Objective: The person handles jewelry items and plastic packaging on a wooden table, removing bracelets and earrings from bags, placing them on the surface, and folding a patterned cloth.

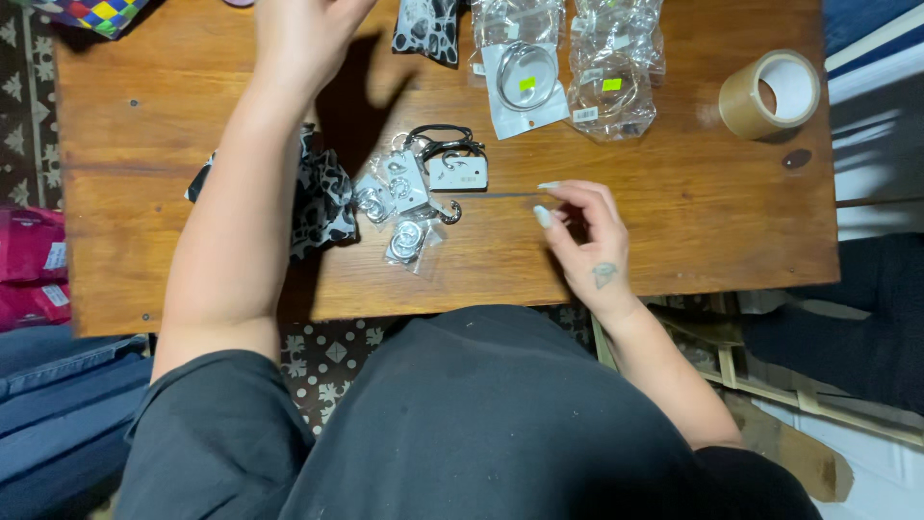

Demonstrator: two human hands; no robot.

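The person wears a loose black top that fills the lower middle of the frame, its short, wide sleeves ending above the elbows, so both forearms are bare. The fabric looks plain and matte, with faint pale specks of lint across the front. The right hand (589,241), at centre right, carries a small dark tattoo on its back near the wrist, and its fingers (545,216) have long, pale, pointed nails. The left hand (306,39), at the upper middle, shows no rings or markings.

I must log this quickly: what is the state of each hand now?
Left hand: reaching over the table, holding nothing visible; fingers partly out of view.
Right hand: fingertips pinched on a thin clear strip.
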